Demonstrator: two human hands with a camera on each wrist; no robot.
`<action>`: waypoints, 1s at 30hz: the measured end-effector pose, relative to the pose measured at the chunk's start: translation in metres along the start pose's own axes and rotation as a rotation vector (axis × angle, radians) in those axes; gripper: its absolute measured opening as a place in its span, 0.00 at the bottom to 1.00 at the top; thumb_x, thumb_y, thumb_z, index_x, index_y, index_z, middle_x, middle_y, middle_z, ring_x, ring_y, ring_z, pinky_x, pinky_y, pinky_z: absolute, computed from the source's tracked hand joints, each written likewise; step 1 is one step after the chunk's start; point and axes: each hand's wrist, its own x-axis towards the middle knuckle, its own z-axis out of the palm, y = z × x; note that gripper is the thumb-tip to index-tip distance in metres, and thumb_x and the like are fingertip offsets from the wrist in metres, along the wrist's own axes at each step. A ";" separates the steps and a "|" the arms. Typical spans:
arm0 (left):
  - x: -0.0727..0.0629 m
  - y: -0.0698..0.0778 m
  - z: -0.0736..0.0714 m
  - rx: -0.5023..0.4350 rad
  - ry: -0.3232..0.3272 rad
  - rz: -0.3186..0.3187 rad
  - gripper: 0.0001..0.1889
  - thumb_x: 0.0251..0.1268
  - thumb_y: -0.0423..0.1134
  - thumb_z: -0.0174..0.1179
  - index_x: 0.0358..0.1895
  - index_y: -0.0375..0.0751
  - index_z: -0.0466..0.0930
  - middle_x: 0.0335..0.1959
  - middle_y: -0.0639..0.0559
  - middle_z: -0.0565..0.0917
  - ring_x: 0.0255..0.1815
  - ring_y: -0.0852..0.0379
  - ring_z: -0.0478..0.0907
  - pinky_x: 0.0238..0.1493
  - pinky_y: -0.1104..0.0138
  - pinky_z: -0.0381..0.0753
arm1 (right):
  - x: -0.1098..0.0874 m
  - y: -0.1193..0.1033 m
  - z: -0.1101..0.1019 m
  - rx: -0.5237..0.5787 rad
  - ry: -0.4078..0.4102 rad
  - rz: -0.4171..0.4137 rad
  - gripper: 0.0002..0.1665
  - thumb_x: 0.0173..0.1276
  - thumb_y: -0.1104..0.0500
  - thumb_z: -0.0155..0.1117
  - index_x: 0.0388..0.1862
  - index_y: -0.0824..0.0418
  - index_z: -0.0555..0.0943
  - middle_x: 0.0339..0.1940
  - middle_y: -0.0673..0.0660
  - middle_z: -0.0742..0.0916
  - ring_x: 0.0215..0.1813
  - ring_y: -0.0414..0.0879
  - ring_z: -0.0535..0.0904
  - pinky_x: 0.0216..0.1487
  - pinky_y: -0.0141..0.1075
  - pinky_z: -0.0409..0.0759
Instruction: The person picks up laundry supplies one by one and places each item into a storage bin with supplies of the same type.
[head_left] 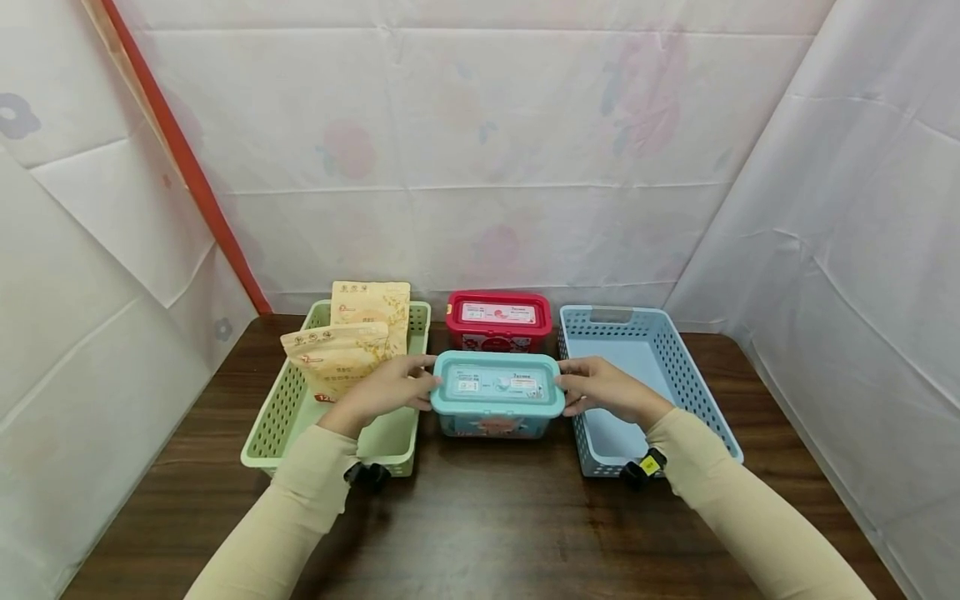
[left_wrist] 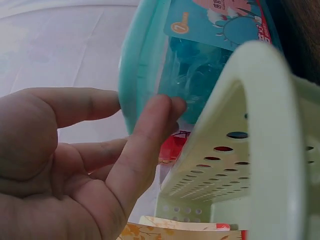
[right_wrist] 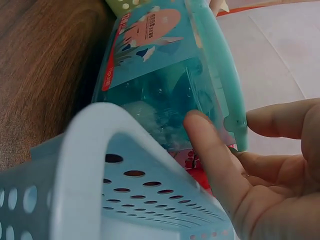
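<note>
- Teal box [head_left: 497,427]: sitting mid-view between two baskets, level, its teal lid [head_left: 495,362] facing up, closed; can't tell if the base is touching the desk [head_left: 495,525].
- White label [head_left: 521,386] showing on the lid; picture panel [right_wrist: 152,35] running across the box's front.
- Left hand [head_left: 393,387]: gripping the box's left end; its fingers [left_wrist: 140,147] are clamping around the lid edge, spread a little from each other.
- Right hand [head_left: 606,387]: gripping the right end the same way; fingers [right_wrist: 212,155] clamping at the lid edge, some tucking under the rim.
- Red box [head_left: 498,314]: standing right behind the teal box, lid on, pale label facing up, lower front partly hiding.
- Green basket [head_left: 258,437]: resting on the desk, person's left, near the teal box; perforated walls.
- Two yellow pouches in it: front pouch [head_left: 337,354] leaning to the left, rear pouch [head_left: 378,302] standing behind, more upright.
- Blue basket [head_left: 630,354]: resting on the desk, person's right, perforated too; right forearm reaching over it.
- Cream sleeves [head_left: 296,500] covering both arms; small black devices [head_left: 367,477] sitting at the wrists.
- Pale printed sheeting [head_left: 465,108] hanging behind and at both sides; red strip [head_left: 183,158] running down the left corner.
</note>
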 end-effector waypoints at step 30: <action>-0.008 0.007 -0.001 -0.382 0.102 0.045 0.30 0.74 0.38 0.60 0.73 0.27 0.63 0.43 0.45 0.85 0.36 0.56 0.83 0.44 0.66 0.85 | -0.012 -0.013 -0.002 0.226 0.124 -0.050 0.40 0.77 0.55 0.58 0.77 0.73 0.56 0.51 0.63 0.82 0.41 0.45 0.83 0.44 0.38 0.85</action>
